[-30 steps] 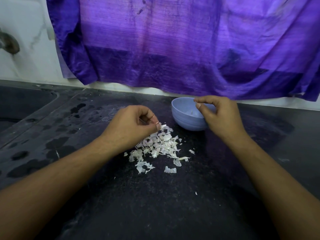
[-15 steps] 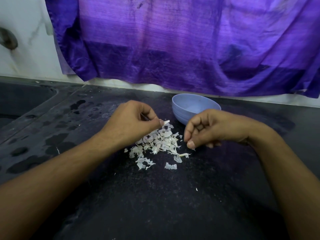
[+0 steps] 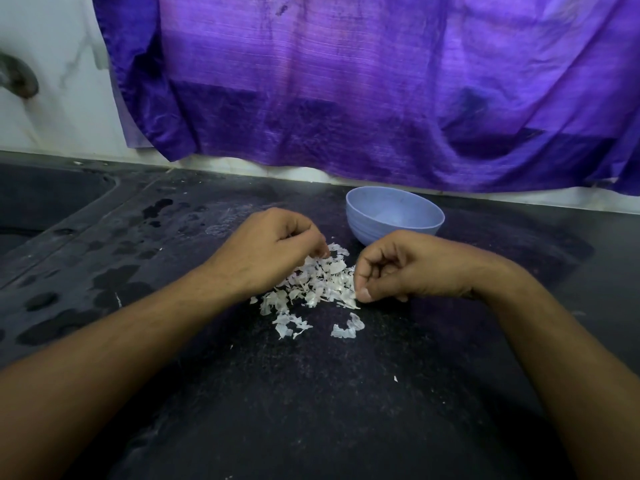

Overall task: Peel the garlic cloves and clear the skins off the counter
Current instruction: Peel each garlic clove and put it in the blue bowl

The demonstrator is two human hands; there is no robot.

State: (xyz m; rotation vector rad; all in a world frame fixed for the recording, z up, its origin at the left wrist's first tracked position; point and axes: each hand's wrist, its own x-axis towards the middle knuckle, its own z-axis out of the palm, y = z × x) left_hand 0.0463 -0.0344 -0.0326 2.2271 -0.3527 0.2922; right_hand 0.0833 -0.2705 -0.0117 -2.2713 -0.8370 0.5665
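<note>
Judging by the hands, the peeling seems finished or nearly so and the clearing step is in hand: both hands close in on the skins from either side. The left hand [image 3: 273, 251] sits at the heap's left edge with its fingers curled under and the tips down among the flakes; whether they pinch anything is hidden. The garlic skins [image 3: 318, 282] lie on the dark counter [image 3: 311, 403] between the two hands, just in front of the bowl. The right hand [image 3: 408, 268] rests at the heap's right edge, fingers curled in, thumb tip pressed down against the outermost flakes; I cannot tell if a flake is caught under it. The blue bowl [image 3: 360, 223] stands just behind the right hand, and no clove shows inside it from here.

The next move likely calls for drawing the flakes together into one tight heap, lightly, since such thin pieces scatter and cling to the damp-looking surface, then lifting them away.

The skins look papery, white and faintly translucent, torn into small curled scraps, dense in the middle, with stray flakes [image 3: 289, 325] nearer the person and a lone speck [image 3: 395, 378] farther right
</note>
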